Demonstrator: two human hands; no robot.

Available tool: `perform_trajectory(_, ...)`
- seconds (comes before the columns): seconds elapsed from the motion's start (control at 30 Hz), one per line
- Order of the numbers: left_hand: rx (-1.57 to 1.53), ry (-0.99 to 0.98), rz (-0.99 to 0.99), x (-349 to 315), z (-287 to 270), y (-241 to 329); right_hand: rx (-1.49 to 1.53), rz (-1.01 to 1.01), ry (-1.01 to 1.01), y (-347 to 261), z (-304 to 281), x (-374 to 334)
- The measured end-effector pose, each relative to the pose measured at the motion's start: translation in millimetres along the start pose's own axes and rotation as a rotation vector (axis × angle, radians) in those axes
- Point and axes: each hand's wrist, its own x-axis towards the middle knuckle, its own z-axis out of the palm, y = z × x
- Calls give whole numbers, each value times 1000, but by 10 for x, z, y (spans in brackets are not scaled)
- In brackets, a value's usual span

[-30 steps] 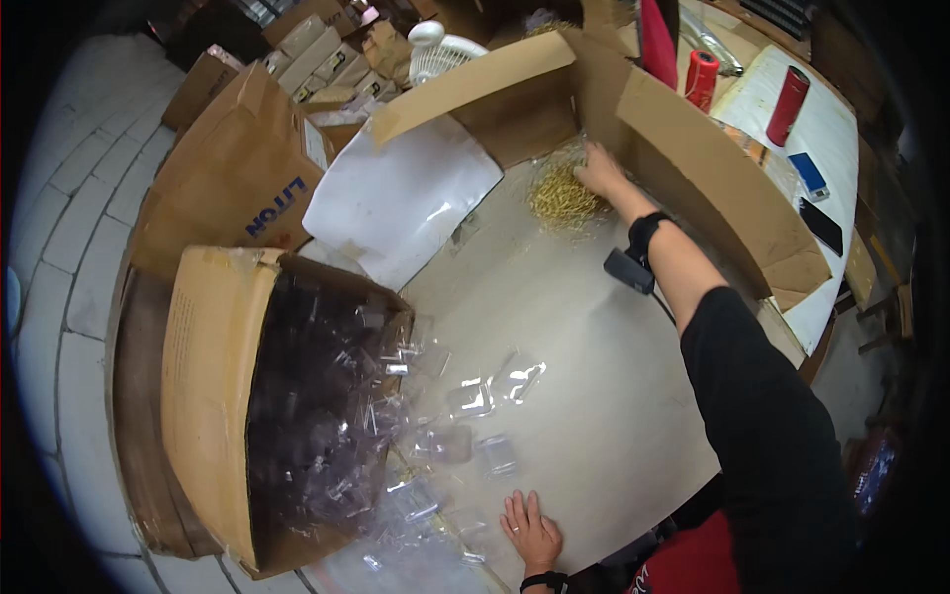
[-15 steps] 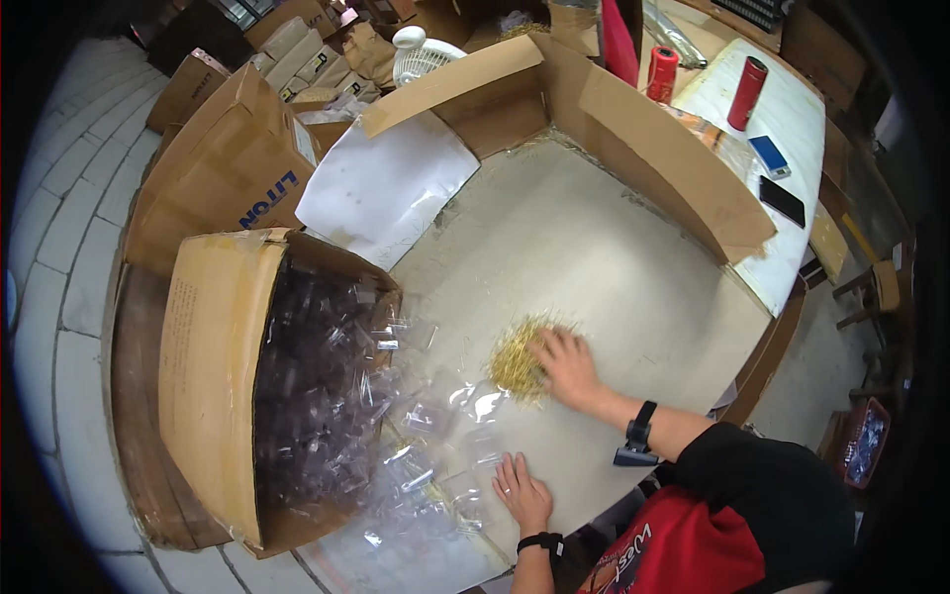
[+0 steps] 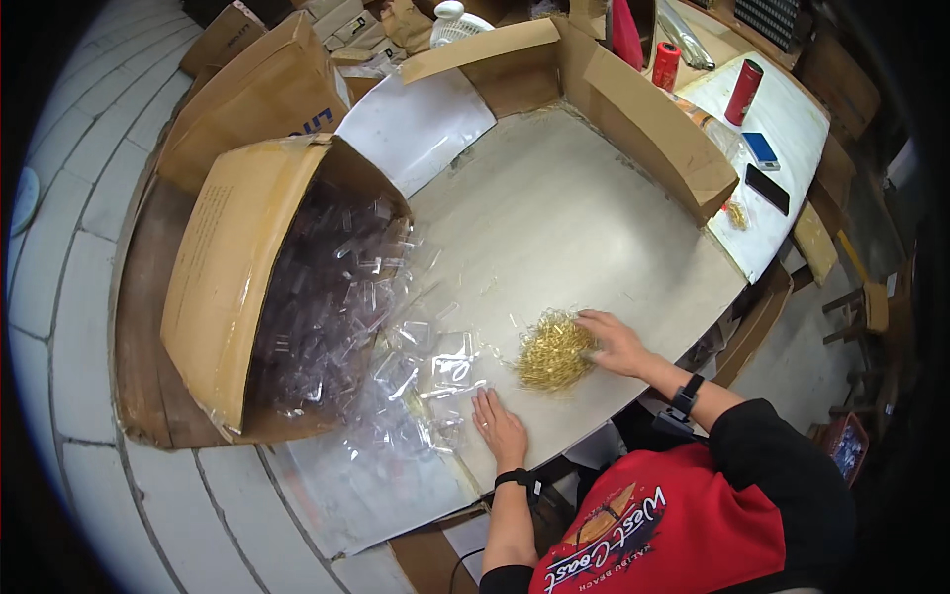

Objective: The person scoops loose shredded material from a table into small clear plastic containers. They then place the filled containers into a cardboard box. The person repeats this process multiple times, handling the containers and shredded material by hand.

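Observation:
A loose heap of thin, gold-coloured wire-like pieces (image 3: 554, 353) lies on the pale work surface (image 3: 554, 208). At its right side is my right hand (image 3: 616, 344), fingers stretched out, with the fingertips at the heap's edge. My left hand (image 3: 501, 433) rests flat near the front edge of the surface, fingers extended, holding nothing. Just left of it are small clear plastic cases (image 3: 453, 361). More of them spill out of a tipped cardboard box (image 3: 237, 267) whose mouth faces the heap. What the gold pieces are exactly is too small to tell.
Cardboard walls (image 3: 653, 129) border the far side of the surface. A white sheet (image 3: 421, 129) lies at the far left, before another carton (image 3: 257, 99). On the side table at right are a red cylinder (image 3: 744, 92), a blue device (image 3: 760, 150) and a black phone (image 3: 767, 188).
My right hand has shifted from on top of the gold heap to its right edge. The heap looks more gathered. My left hand stays flat near the cases; the whole view has shifted.

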Motion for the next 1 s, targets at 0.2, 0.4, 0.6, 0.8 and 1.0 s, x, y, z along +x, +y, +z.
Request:
perform_trajectory(0.2, 29, -18, -47, -285, -107, -80, 152, 448, 78, 438, -131, -224)
perform_trajectory(0.4, -16, 4, -39, -260, -111, -96, 611, 933, 51, 91, 54, -61)
perform_trajectory(0.6, -20, 4, -59, -253, -106, -106, 1180, 1015, -91, 213, 235, 106)
perform_trajectory(0.8, -29, -5, -66, -257, -119, -98, 1564, 715, -86, 12, -4, 164)
perform_trajectory(1.0, -37, -19, -57, -242, -122, -122, 1144, 614, 27, 62, -162, 434)
